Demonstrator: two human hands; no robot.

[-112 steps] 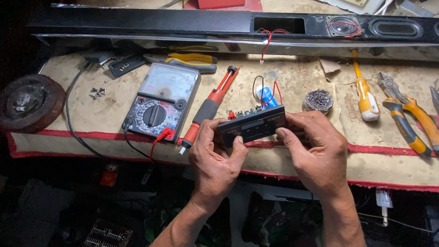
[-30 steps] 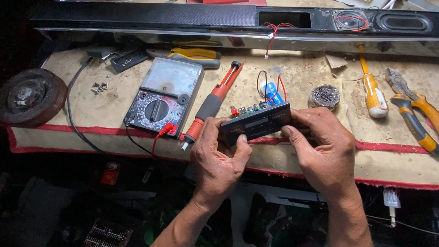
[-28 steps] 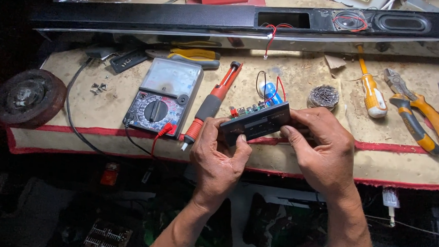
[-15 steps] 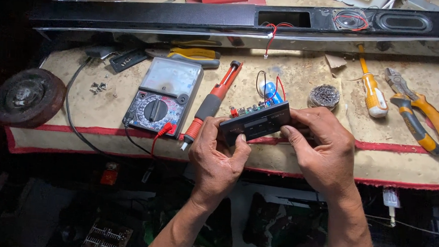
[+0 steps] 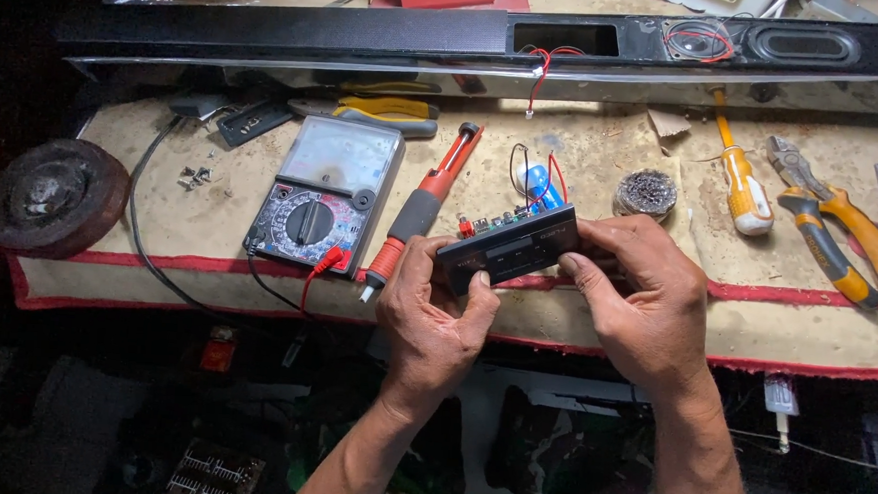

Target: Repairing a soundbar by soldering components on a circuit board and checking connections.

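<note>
Hands hold a small black electronic module [image 5: 507, 255] between them, just above the near edge of the tabletop [image 5: 595, 325]; the left hand [image 5: 435, 322] has its grip closed on the module's left end, thumb on the front face; the right hand [image 5: 641, 303] has its grip closed on the right end, fingers wrapped over the top; a blue capacitor [image 5: 540, 190] with red and black wires rises behind the module. Taking the module as landmark: just to its left lies a red and grey soldering iron [image 5: 421, 211], tilted, tip toward the near edge; farther left an analogue multimeter [image 5: 324, 193] with red and black leads; far left a round dark speaker driver [image 5: 53, 195]; behind it to the right a tin of metal wool [image 5: 646, 194]; farther right a yellow and white screwdriver [image 5: 739, 179] and orange-handled pliers [image 5: 832, 230]; well behind it a long black soundbar casing [image 5: 370, 35] spans the tabletop.
</note>
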